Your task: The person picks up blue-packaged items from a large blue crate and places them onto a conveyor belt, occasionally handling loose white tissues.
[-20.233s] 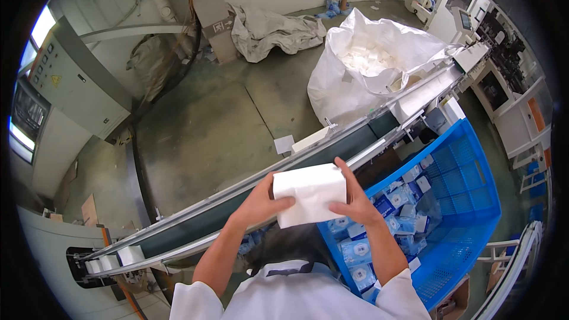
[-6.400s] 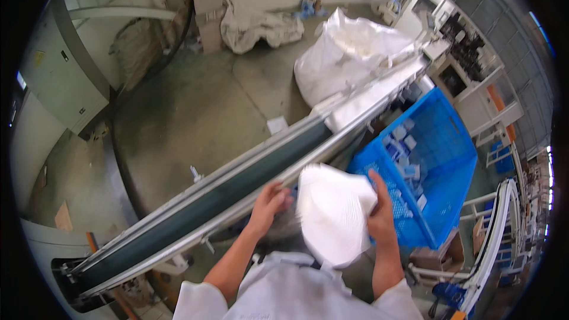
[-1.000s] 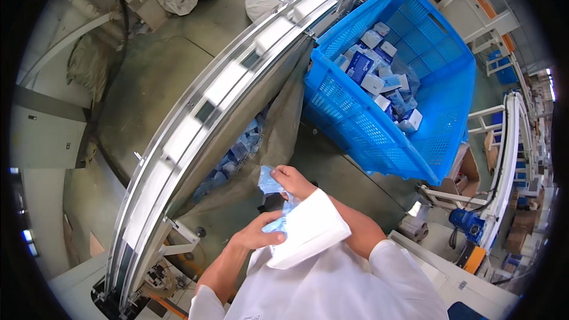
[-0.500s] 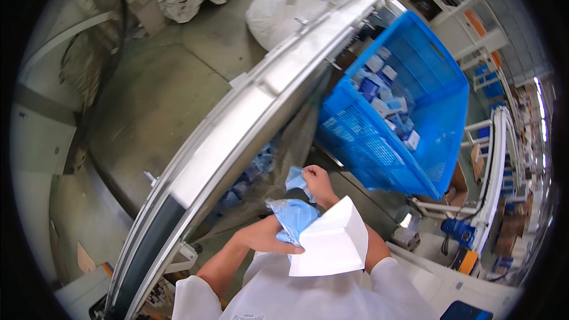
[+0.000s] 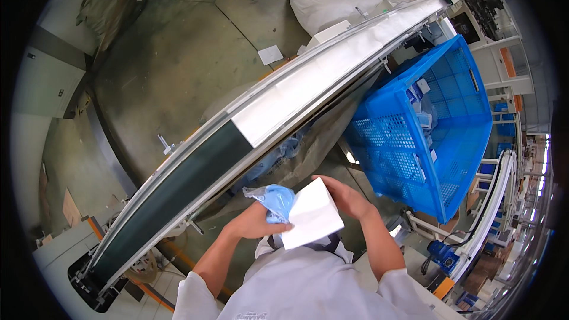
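Note:
My left hand (image 5: 252, 220) is closed around a crumpled light blue piece in clear plastic wrap (image 5: 278, 200). Its thumb also presses on the left edge of a white folded card (image 5: 311, 216), held in front of my chest. At the card's upper right edge is my right hand (image 5: 351, 198), closed on it. Those fingers are partly hidden behind the card, so anything else in them does not show.
A long conveyor (image 5: 338, 77) slants from lower left to upper right, white panel above and dark green belt (image 5: 184, 178) below. To the right stands a tilted blue crate (image 5: 385, 172) holding small boxes. Blue wrapped items (image 5: 275, 157) lie beneath the conveyor. A large white sack (image 5: 320, 0) sits behind.
My right hand has come back to the white card and grips its edge; the light blue piece it held out before no longer shows. The view has shifted, bringing more dark belt in.

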{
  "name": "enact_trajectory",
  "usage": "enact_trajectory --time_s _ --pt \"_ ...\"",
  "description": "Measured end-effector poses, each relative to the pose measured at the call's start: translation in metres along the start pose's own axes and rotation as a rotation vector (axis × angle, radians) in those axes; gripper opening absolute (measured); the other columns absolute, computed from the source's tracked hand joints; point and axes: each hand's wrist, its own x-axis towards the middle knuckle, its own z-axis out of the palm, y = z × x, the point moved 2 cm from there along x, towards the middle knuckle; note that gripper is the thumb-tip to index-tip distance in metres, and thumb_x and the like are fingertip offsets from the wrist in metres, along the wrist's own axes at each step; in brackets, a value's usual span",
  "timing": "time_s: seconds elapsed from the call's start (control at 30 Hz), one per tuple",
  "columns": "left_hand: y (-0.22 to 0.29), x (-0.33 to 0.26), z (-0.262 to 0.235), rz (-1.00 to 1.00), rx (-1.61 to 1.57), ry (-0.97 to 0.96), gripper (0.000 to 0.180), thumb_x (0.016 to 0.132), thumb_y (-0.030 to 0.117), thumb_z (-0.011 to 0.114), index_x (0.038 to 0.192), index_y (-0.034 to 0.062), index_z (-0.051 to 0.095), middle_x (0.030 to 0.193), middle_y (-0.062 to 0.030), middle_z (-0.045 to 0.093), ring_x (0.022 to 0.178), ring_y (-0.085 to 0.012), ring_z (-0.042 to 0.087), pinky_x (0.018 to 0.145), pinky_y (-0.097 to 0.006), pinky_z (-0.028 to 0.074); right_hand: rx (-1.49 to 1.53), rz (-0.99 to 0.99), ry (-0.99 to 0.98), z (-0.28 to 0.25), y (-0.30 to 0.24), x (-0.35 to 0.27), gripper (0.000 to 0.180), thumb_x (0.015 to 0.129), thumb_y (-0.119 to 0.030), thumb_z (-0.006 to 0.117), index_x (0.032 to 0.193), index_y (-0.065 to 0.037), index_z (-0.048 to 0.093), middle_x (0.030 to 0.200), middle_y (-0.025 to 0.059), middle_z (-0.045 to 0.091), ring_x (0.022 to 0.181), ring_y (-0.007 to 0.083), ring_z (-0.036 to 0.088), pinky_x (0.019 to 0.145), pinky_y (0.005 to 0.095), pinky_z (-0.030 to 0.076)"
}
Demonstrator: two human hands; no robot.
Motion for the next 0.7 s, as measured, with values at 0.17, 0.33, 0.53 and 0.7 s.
enact_trajectory --time_s 0.17,0.33,0.53,0.7 --pt "-0.018 0.032 -0.01 0.038 0.099 0.078 0.053 0.072 0.021 0.08 0.115 0.0047 0.055 0.109 -0.0082 0.055 0.1 -0.019 0.053 0.09 -0.034 0.042 -0.416 -0.133 0.365 0.005 -0.017 -0.034 0.096 0.067 -0.007 0.078 0.146 -0.008 0.024 0.127 0.0171 0.049 0.117 0.0264 0.051 0.099 0.0369 0.041" --pt "-0.14 0.105 -0.019 -0.228 0.419 0.416 0.068 0.085 0.055 0.055 0.114 -0.0067 0.057 0.12 -0.0266 0.056 0.114 -0.0384 0.052 0.101 -0.043 0.037 -0.215 -0.209 0.726 -0.05 0.001 -0.062 0.093 0.064 -0.001 0.076 0.143 -0.007 0.027 0.126 0.0187 0.048 0.114 0.0281 0.053 0.095 0.0392 0.045" --pt "-0.255 0.256 -0.052 -0.554 0.681 0.21 0.075 0.09 0.056 0.044 0.128 -0.0088 0.047 0.129 -0.0307 0.049 0.121 -0.0394 0.047 0.103 -0.043 0.035 0.013 -0.111 0.886 -0.056 0.054 -0.098 0.098 0.063 -0.002 0.08 0.143 -0.005 0.025 0.124 0.0176 0.052 0.11 0.0265 0.056 0.091 0.0396 0.048" --pt "-0.298 0.308 -0.099 -0.449 0.762 0.247 0.07 0.091 0.051 0.046 0.13 -0.0071 0.046 0.129 -0.0282 0.05 0.12 -0.0371 0.048 0.103 -0.041 0.035 0.27 -0.195 0.746 -0.044 0.055 -0.134 0.093 0.066 0.007 0.077 0.144 -0.007 0.029 0.132 0.0124 0.047 0.121 0.0241 0.048 0.101 0.04 0.041"
